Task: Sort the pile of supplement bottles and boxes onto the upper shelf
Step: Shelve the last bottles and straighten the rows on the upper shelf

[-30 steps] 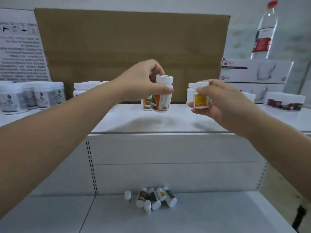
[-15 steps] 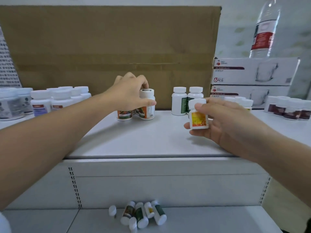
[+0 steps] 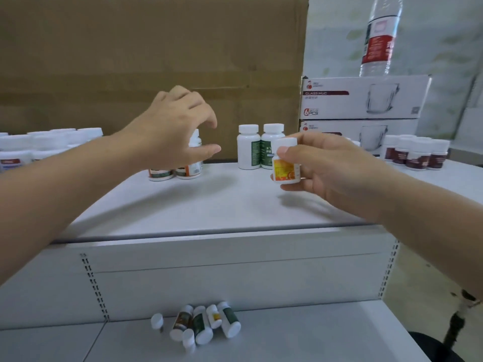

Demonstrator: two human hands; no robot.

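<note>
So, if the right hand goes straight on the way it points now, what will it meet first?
Probably the pair of green-label bottles just behind the yellow-label bottle that the right hand holds; depth is unclear.

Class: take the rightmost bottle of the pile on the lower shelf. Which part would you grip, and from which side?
Probably the cap end of the rightmost bottle, from above and in front. It lies on its side, cap toward the viewer, jutting past the small bottle close on its left; its right side is free.
</note>
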